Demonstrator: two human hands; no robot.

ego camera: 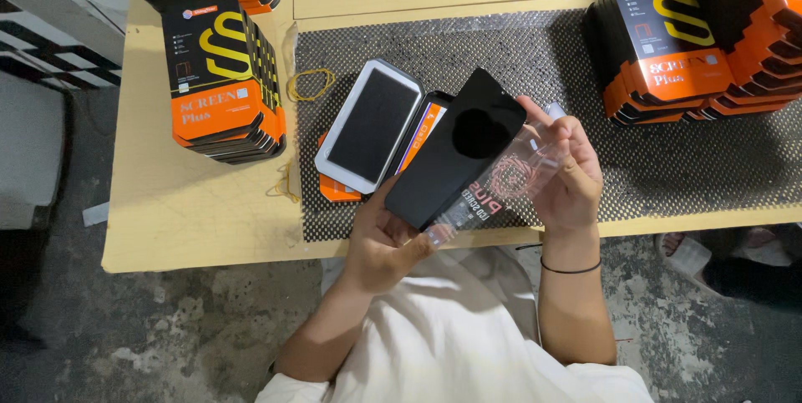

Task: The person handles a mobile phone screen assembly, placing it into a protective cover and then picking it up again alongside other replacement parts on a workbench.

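While both grip | left hand [380, 240], right hand [568, 182] | black screen panel [455, 148], clear sleeve [510, 182]

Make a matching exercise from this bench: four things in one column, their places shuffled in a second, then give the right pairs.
Things:
1. black screen panel
2. white tray
3. yellow rubber band
4. tall stack of orange-and-black boxes

Places:
A. bare wood, left of the mat
B. held in both hands
C. flat on the mat, left of the hands
D. mat's upper left corner

Pairs: 1-B, 2-C, 3-D, 4-A
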